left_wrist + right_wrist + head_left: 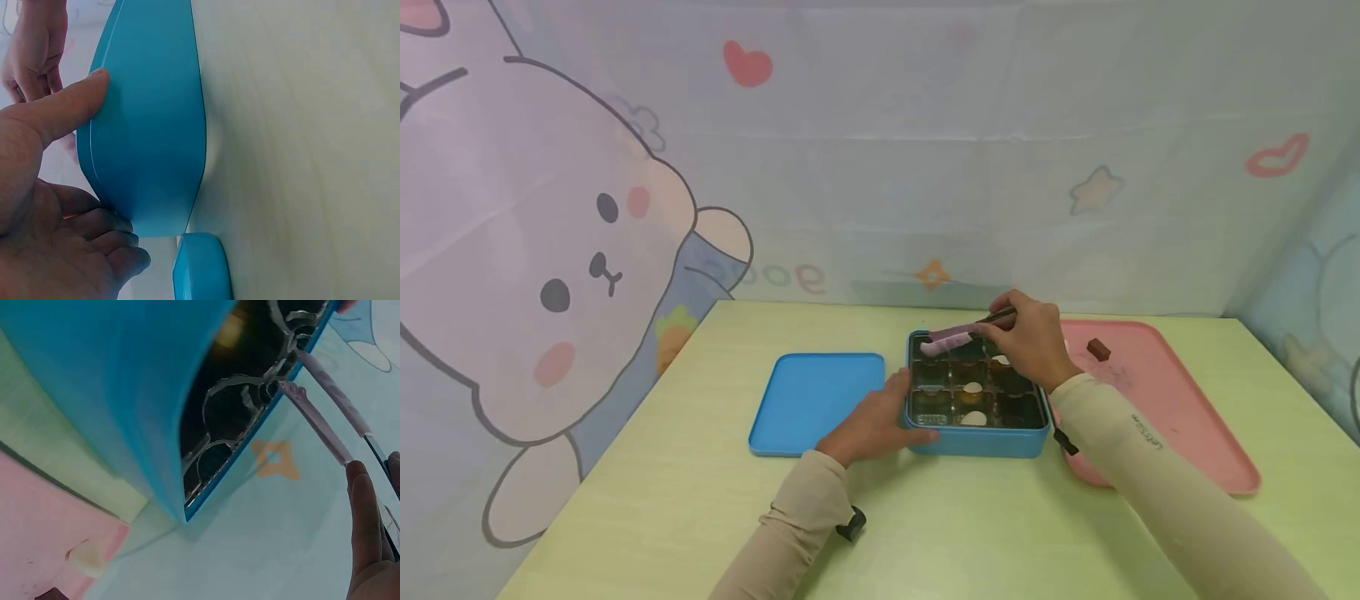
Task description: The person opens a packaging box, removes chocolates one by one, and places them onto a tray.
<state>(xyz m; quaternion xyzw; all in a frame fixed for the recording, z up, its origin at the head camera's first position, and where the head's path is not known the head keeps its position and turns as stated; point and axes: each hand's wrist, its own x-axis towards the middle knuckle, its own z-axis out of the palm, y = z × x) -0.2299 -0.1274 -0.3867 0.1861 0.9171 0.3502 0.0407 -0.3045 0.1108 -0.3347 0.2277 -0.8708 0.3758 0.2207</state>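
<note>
My right hand (1028, 337) holds tongs with pinkish-purple tips (947, 342) over the back left of a blue box (977, 442). In the right wrist view the two tips stand apart at the box's rim; whether anything lies between them I cannot tell. A clear divided insert (234, 380) fills the box, and pale pieces (973, 418) sit in several compartments. At the front left corner my left hand (868, 425) grips the box. In the left wrist view its thumb (81, 103) presses one wall while the fingers bend round the corner.
A flat blue lid (820, 404) lies left of the box. To the right is a pink tray (1165, 400) bearing a brown block (1098, 349) and a whitish piece (87, 559). A printed cloth (880, 167) hangs behind the table.
</note>
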